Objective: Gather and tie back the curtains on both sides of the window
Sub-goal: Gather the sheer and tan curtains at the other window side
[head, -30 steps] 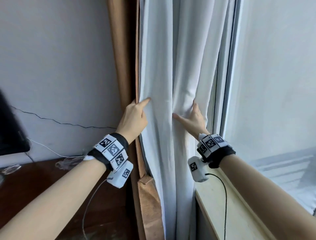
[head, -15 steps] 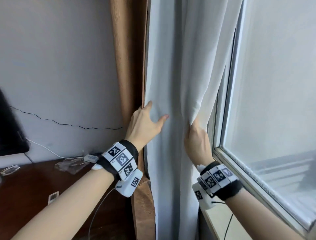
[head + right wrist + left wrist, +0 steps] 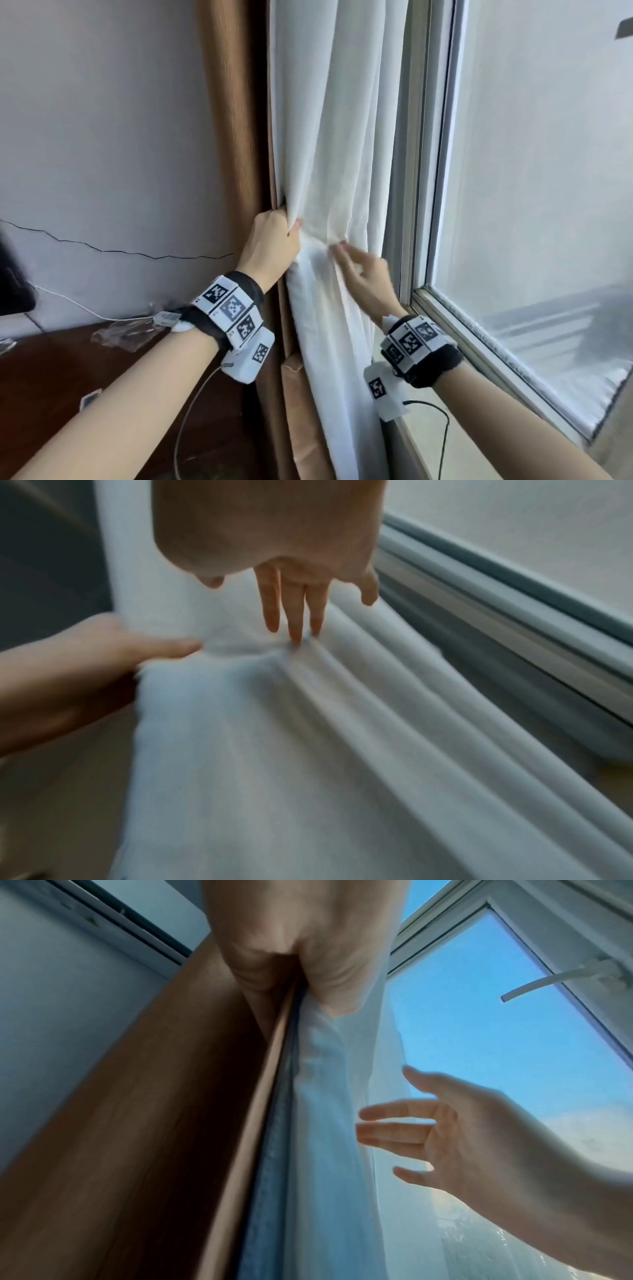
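So the white curtain (image 3: 337,192) is bunched now. Half a second back the left hand (image 3: 270,245) was flat against the cloth with spread fingers; now its fingers are curled tight round a fistful of the left edge, pinching it into a waist right beside the brown curtain (image 3: 236,144). The right hand (image 3: 364,274) let go of the window-side edge it was clutching and sits with straight, relaxed fingers, tips touching the folds just right of the bunch, holding nothing. My read: gathering on this side is about half done, since a few pleats nearest the window frame (image 3: 416,192) hang loose outside the grip and the right hand looks set to sweep them in.

The curtain hangs between the brown one and the glass, running past the window sill (image 3: 507,363). I don't see a tieback or hook anywhere, so tying could be awkward. The brown curtain isn't gathered either. There's a dark bench (image 3: 61,380) on the left with a white cable (image 3: 68,303) and some plastic wrapping (image 3: 123,337), well apart from the action. The wrist cable (image 3: 442,431) dangling by the sill could snag.
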Motion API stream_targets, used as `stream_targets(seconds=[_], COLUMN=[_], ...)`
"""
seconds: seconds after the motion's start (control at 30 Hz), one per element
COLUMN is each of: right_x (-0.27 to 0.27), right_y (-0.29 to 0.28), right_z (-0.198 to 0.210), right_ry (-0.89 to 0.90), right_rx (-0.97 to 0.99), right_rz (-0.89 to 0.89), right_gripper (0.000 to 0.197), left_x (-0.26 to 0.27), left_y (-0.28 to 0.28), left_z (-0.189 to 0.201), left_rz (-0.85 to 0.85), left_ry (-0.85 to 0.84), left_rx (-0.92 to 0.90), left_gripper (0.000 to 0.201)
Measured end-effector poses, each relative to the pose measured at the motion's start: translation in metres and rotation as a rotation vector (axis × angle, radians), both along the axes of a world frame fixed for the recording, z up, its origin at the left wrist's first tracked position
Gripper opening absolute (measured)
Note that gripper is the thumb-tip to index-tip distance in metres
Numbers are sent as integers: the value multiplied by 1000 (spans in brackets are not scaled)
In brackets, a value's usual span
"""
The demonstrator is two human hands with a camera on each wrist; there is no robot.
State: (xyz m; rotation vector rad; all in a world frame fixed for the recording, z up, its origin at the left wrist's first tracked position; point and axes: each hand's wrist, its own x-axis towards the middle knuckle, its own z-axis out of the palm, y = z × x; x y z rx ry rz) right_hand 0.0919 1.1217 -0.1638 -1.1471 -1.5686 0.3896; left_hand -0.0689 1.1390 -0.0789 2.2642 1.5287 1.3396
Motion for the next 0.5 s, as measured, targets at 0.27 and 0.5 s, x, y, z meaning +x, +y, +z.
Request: stream_targets(seconds=[0.27, 0.5], right_x=[21, -5], right_y=[48, 70], right_z=[14, 19], right_ry=[92, -58], right_rx=[-206, -136], right_rz=[-155, -268], right_gripper=[79, 28], left_x=[-8, -8], left_y=[-2, 5], left_z=[-5, -7], left_rz=[45, 35], left_ry=[148, 183], left_rx=[97, 120], left_gripper=[30, 28])
